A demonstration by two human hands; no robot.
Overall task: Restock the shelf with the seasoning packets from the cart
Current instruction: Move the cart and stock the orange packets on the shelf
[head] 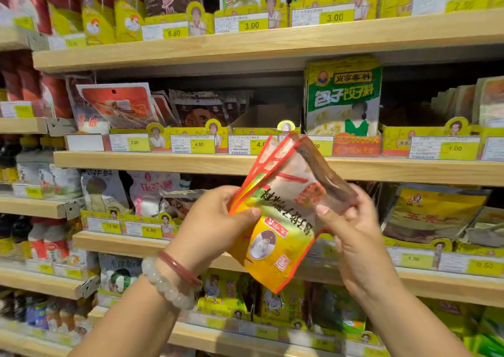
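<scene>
I hold a small fanned stack of seasoning packets (283, 212), yellow and clear with red edges, upside down in front of the shelves. My left hand (215, 220) grips the stack's left side, thumb across the front. My right hand (351, 234) pinches its right edge near a clear corner. Behind the packets, on the second shelf (163, 161), stands a cardboard display tray (261, 119) in which I see no packets. The cart is out of view.
Wooden shelves with yellow price tags hold many seasoning bags. A tall green packet stack (343, 97) stands right of that tray; dark packets (201, 108) sit to its left. Bottles (24, 163) line the far left. A bead bracelet and a red bangle ring my left wrist.
</scene>
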